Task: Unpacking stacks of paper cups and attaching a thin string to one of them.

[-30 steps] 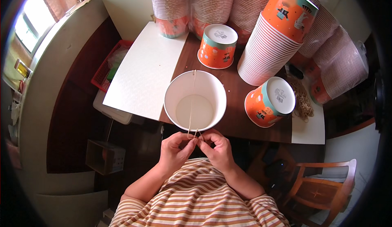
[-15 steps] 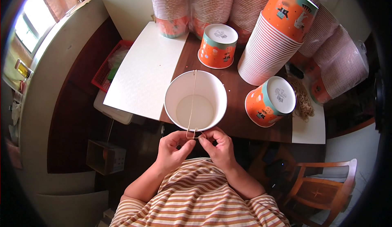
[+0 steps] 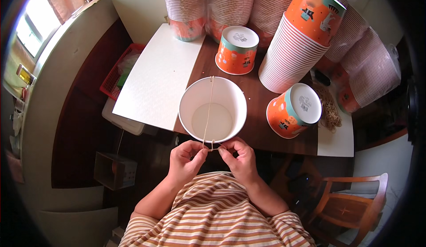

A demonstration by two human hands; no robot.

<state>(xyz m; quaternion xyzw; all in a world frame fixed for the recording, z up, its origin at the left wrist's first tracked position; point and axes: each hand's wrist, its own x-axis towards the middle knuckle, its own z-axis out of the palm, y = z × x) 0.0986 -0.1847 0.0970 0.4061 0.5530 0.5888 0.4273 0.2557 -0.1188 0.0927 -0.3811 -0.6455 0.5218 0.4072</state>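
A white-lined paper bucket stands mouth up at the table's near edge. Thin beige string runs across its mouth from the far rim to the near rim. Just below the near rim, my left hand pinches one part of the string between thumb and forefinger. My right hand pinches the string a short way to the right. A short taut stretch with a small knot or loop at the rim shows between the fingertips.
Upside-down orange paper buckets stand behind and to the right. A tall leaning bucket stack rises between them. Wrapped stacks line the back. A string bundle lies at right, a wooden chair below.
My hands have drawn slightly apart, the left one moving left. The string between them is pulled straighter, and the loop near the fingers has tightened.
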